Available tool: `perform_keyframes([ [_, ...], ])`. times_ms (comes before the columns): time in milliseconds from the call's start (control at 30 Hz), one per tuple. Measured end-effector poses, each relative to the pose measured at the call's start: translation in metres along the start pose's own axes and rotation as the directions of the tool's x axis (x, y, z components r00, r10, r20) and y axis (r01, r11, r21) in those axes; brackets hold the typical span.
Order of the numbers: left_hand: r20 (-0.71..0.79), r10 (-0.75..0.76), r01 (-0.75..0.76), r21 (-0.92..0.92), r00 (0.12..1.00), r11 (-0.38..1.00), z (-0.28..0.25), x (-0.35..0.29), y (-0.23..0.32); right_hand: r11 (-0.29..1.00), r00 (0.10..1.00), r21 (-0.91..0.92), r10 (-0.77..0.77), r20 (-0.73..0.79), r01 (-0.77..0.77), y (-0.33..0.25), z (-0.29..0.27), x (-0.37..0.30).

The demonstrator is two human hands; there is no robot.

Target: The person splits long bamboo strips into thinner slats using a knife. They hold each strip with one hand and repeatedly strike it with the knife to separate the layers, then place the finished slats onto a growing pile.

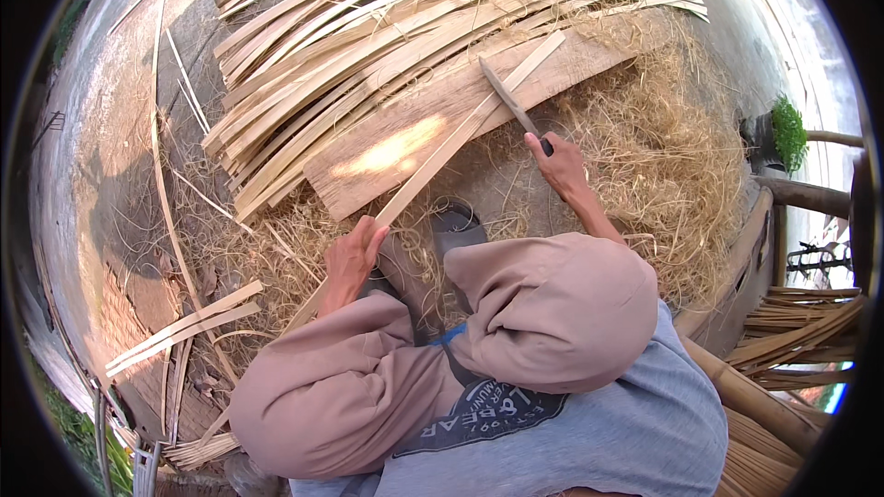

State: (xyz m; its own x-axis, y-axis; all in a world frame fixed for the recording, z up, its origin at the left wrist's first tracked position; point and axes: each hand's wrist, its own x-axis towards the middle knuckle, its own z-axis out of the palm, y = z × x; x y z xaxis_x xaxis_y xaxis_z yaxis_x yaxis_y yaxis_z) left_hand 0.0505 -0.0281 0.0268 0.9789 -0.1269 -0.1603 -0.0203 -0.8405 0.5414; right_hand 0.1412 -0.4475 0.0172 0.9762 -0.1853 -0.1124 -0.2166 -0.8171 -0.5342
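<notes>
My left hand (350,258) is closed around a long, flat, pale strip (433,164) that looks like split bamboo. From there the strip slants up and right over a wooden board (345,189), and its other part runs down behind my left knee. In my right hand (562,170) is the black handle of a knife (517,110). Its long, narrow blade points up and left and lies across the strip over the board. Whether the edge bites into the strip, I cannot tell.
A large pile of similar strips (368,51) lies beyond the board. Curly shavings (663,156) are heaped on the right. Loose strips (189,324) lie at the left. A potted green plant (788,133) and a bundle of strips (796,331) are at the far right.
</notes>
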Motion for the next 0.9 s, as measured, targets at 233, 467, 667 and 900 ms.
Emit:
perform_keyframes([
  [233,0.335,-0.259,0.318,-0.131,0.906,0.939,-0.063,-0.038,-0.058,0.991,0.995,-0.101,0.086,-0.051,-0.091,-0.007,-0.001,0.013],
  [467,0.086,-0.272,0.285,-0.237,0.958,0.929,-0.053,-0.167,-0.179,0.989,0.982,-0.078,0.114,-0.151,-0.127,0.022,-0.025,0.070],
  [667,-0.013,-0.073,0.072,-0.049,0.997,0.996,-0.053,-0.057,-0.041,0.953,0.993,0.280,0.107,0.058,-0.119,-0.038,0.033,0.002],
  [900,-0.094,0.009,-0.024,-0.164,0.996,0.986,-0.019,-0.008,-0.022,0.958,0.930,0.098,-0.286,0.229,0.270,-0.100,0.051,-0.082],
])
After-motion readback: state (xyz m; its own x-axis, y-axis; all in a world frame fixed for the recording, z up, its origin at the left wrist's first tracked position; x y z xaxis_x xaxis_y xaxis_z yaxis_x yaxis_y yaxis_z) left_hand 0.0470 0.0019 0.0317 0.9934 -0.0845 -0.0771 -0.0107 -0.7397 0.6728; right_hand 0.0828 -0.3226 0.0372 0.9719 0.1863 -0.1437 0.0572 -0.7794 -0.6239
